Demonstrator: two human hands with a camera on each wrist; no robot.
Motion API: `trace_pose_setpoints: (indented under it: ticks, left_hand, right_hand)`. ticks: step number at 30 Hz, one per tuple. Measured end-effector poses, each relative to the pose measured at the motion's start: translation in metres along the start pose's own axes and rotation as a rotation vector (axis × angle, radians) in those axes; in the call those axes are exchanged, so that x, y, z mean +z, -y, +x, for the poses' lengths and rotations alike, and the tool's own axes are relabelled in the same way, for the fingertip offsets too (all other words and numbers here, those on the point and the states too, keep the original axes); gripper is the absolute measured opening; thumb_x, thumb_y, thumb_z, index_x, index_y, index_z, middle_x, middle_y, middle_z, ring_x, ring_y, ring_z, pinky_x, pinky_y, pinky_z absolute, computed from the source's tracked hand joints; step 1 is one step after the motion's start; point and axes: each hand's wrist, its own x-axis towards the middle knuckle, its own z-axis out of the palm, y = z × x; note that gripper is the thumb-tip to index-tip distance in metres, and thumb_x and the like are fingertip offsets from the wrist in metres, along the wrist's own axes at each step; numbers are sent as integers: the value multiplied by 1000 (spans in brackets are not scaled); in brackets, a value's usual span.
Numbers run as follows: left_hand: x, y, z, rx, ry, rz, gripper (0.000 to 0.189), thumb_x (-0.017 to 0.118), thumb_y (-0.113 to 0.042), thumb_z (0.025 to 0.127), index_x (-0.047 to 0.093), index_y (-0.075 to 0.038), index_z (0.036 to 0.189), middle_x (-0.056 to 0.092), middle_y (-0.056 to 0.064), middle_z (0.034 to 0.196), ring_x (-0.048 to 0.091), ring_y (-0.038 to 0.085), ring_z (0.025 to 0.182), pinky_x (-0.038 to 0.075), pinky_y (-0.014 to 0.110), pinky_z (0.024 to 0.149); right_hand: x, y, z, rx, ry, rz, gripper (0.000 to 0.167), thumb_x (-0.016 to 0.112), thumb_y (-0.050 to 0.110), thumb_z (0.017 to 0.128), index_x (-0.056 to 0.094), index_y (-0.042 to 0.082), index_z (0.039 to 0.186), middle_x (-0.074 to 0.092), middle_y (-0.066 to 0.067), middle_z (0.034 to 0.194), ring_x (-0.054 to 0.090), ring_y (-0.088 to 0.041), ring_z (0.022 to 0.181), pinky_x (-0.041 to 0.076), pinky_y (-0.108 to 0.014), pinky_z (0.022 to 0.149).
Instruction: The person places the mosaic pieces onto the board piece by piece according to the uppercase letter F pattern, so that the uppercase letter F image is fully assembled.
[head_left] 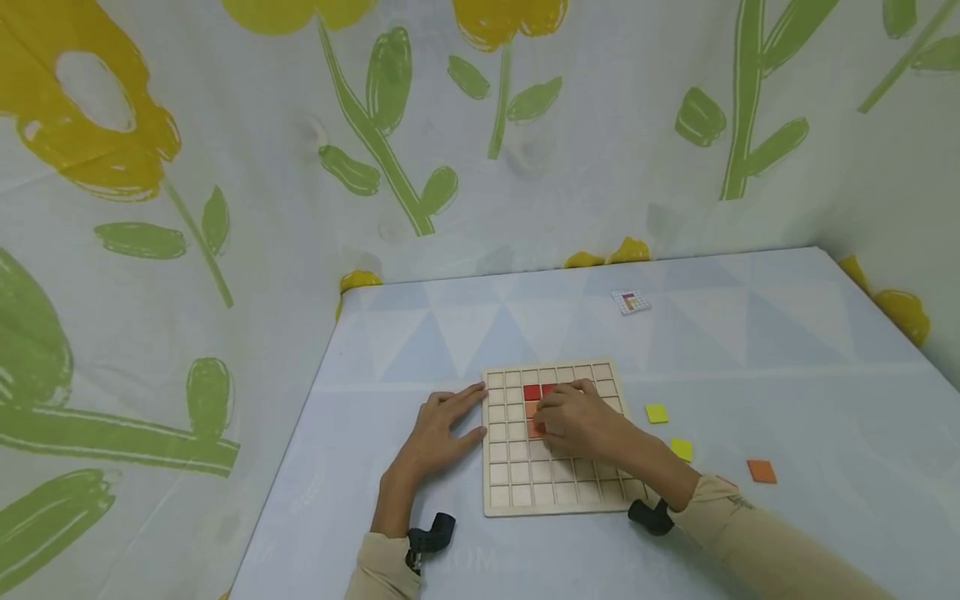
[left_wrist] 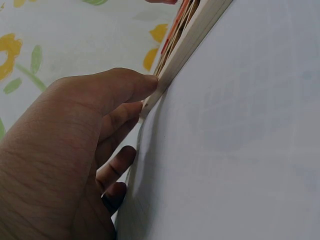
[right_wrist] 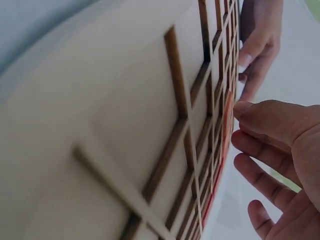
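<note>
A wooden grid board [head_left: 521, 496] lies on the table. Red tiles [head_left: 532, 392] sit in its cells near the far side, with orange tiles [head_left: 535, 430] below them in the same column. My left hand [head_left: 437, 435] rests at the board's left side, its thumb and fingertips touching the edge; in the left wrist view the thumb [left_wrist: 135, 86] lies against the wooden rim. Over the middle of the board is my right hand [head_left: 581, 421], its thumb and fingertips at the orange tiles [right_wrist: 228, 120]. The hand hides part of the grid, and no tile is visible lifted in its fingers.
To the right of the board lie two yellow tiles [head_left: 657, 413] and an orange tile [head_left: 762, 472]. A reddish tile [head_left: 726, 481] shows partly behind the right forearm. Toward the back is a small printed pattern card [head_left: 632, 302]. A flowered cloth [head_left: 525, 200] hangs behind the table.
</note>
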Motion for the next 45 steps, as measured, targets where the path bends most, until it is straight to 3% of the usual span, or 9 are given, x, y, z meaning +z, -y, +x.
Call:
trace_pose_setpoints:
  ticks: [6,12,27,38,45]
  left_hand:
    - [0,0,1,6,-13,16,60,63,-40,95,47,-28,151,37,-19,156,41,22,126,34,50,99]
    - [0,-1,-1,-3,-8,11,60,64,-41,95,47,-28,151,37,-18,156,41,21,127,34,50,100]
    - [2,1,-3,2,-37,0,60,64,-39,94,48,-28,151,39,-18,155,42,24,127,33,52,100]
    - [4,-1,-2,-23,-29,3,60,64,-40,94,47,-31,151,38,-19,155,40,23,129,33,53,101]
    - [3,-3,-1,-19,-19,-5,60,65,-40,95,47,-30,151,38,-19,156,40,23,129,33,53,101]
  right_hand:
    - [-16,-7,-14,55,-80,48,22,84,10,78,77,14,99,71,2,105,61,-21,105,39,-47,90]
    - [-25,-12,-29,105,-95,62,22,83,13,81,76,13,102,71,0,110,61,-23,108,39,-48,91]
    - [-48,-31,-74,96,-219,39,25,84,9,78,75,13,101,69,2,105,61,-21,104,35,-47,88]
    - [-55,-43,-111,99,-302,-18,34,88,4,69,75,14,98,69,1,102,62,-24,99,35,-47,85]
    - [-57,-44,-134,137,-312,-38,43,91,3,62,75,16,100,69,2,105,61,-24,100,34,-47,83]
